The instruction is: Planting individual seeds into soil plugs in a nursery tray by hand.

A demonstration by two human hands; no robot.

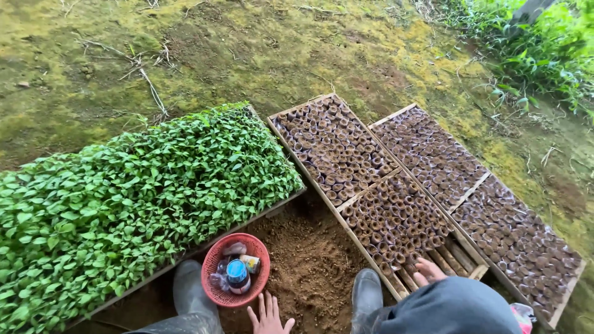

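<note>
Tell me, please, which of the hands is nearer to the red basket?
The left. The left hand hovers over the soil just right of the red basket, almost at its rim. The right hand rests farther right, on the wooden tray of pots.

Dense green seedling bed [124,198], grass [544,49]

Single head view, steeply downward, near ground
</note>
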